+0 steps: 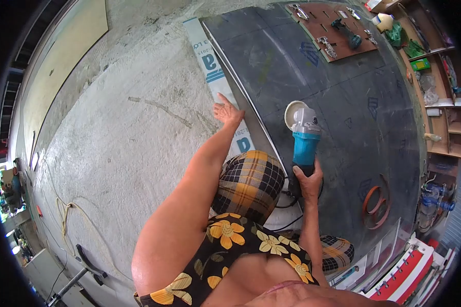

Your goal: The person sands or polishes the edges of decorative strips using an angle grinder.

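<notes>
My right hand is wrapped around the black rear handle of a blue angle grinder. Its pale round disc and guard point away from me, over a large dark sheet. Out to the left, my left hand is open with fingers spread. It is over a long whitish strip printed with blue letters, which runs along the sheet's left edge. A dark cord trails from the grinder beside my knee, partly hidden by my leg.
At the sheet's far end lies a brown board with metal hardware and a cordless drill. A coil of brown edging rests at right, near wooden shelves. A pale rope lies on the concrete floor.
</notes>
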Demonstrator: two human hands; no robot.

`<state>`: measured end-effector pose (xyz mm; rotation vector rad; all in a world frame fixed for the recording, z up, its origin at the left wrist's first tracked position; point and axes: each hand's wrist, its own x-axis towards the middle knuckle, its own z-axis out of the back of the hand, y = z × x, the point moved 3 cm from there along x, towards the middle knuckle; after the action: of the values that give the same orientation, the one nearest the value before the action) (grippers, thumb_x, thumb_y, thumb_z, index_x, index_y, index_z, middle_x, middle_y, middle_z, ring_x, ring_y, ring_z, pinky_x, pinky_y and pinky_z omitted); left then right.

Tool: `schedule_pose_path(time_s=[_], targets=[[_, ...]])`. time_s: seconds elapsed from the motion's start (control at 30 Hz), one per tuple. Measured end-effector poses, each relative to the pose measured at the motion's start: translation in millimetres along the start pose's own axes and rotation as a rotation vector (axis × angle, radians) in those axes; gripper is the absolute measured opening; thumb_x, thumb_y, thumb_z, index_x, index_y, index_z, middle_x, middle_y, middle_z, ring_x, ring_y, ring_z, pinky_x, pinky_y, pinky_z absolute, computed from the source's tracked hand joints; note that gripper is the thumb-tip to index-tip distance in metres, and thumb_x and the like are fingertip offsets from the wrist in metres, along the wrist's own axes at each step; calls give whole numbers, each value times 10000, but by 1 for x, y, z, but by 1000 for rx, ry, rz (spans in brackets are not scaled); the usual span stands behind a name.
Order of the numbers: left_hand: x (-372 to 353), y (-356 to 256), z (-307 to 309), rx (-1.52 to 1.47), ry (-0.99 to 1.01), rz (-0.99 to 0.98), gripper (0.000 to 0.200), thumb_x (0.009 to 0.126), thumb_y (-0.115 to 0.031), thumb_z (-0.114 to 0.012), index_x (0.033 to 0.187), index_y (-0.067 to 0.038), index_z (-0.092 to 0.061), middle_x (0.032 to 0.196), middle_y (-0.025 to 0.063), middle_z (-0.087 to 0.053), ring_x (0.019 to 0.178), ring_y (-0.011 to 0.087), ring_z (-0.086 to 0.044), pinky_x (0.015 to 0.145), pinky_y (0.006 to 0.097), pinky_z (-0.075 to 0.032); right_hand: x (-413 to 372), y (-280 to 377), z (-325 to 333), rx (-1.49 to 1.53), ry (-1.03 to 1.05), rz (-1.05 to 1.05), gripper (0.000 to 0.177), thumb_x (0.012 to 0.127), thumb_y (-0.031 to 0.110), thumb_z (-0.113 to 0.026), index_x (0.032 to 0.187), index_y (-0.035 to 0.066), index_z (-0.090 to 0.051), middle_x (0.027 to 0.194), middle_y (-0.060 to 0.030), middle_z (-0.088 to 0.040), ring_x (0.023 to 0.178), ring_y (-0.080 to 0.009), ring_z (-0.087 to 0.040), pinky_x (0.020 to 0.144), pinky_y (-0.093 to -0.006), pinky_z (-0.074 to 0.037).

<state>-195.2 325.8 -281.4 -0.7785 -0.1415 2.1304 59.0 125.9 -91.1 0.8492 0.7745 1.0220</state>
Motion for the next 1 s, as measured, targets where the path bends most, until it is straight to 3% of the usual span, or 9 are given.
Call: schedule_pose_path(time_s=[0.17, 0.27, 0.4, 0.43, 0.53, 0.57, 0.67, 0.9, 1.0], targets=[[8, 18, 14, -163, 56, 34, 1346, 590, -386, -860, 1523, -84, 61, 1310, 301, -403, 1209, 442, -449, 1014, 499, -419, -11, -6, 9, 20, -25, -80, 736, 696, 293, -790, 1289, -49, -518, 1081, -131, -632, 995, -216, -589, 916, -355, -456], [41, 46, -7, -534, 144, -160, 1316, 627, -336, -850, 1521, -85, 83, 1339, 318, -393, 1236, 407, -455, 1023, 485, -413, -9, -6, 10, -18, -45, -41, 711, 698, 304, -788, 1264, -44, -532, 1062, -120, -632, 965, -210, -591, 901, -353, -459], [9, 38, 34, -1069, 663, -84, 1211, 670, -242, -827, 1504, -100, 40, 1413, 253, -379, 1205, 376, -489, 1021, 484, -374, -8, 3, 9, 34, -49, -34, 683, 700, 311, -786, 1235, -38, -545, 1032, -107, -633, 925, -204, -590, 882, -349, -464], [3, 36, 38, -1123, 613, -51, 978, 703, -318, -797, 1445, -96, -199, 1327, 184, -496, 1117, 299, -542, 946, 448, -389, -6, 3, 9, 36, -53, -21, 675, 701, 311, -785, 1229, -36, -547, 1025, -106, -633, 925, -203, -589, 880, -350, -464], [22, 34, 33, -1302, 961, -88, 705, 736, -434, -741, 1281, -113, -428, 1156, 112, -609, 970, 192, -565, 854, 388, -391, -5, 0, 11, 36, -74, 0, 656, 704, 315, -785, 1210, -33, -553, 1009, -103, -632, 919, -198, -586, 871, -349, -466], [23, 35, 29, -1288, 884, -87, 547, 743, -509, -699, 1108, -140, -525, 975, 47, -638, 833, 125, -535, 774, 341, -376, -6, 0, 12, 34, -84, 1, 652, 706, 319, -785, 1204, -32, -555, 1006, -102, -630, 916, -196, -586, 868, -348, -466], [0, 13, 43, -1259, 585, 23, 519, 725, -497, -718, 1049, -141, -521, 895, 24, -603, 769, 129, -526, 740, 339, -396, -9, 3, 15, 48, -94, -11, 641, 711, 330, -785, 1193, -27, -558, 998, -98, -628, 905, -191, -586, 857, -345, -468], [-24, -6, 15, -1278, 627, -42, 421, 743, -393, -743, 969, -134, -501, 809, 10, -517, 737, 146, -530, 680, 373, -465, -14, 5, 31, 72, -145, -18, 623, 715, 340, -780, 1180, -16, -567, 988, -91, -624, 887, -190, -585, 831, -341, -473], [-53, -19, 20, -1248, 530, -51, 405, 755, -345, -741, 972, -118, -485, 808, 12, -500, 719, 146, -526, 666, 392, -484, -14, 4, 38, 27, -172, 3, 616, 714, 336, -780, 1172, -18, -572, 980, -87, -623, 883, -190, -584, 824, -344, -474]])
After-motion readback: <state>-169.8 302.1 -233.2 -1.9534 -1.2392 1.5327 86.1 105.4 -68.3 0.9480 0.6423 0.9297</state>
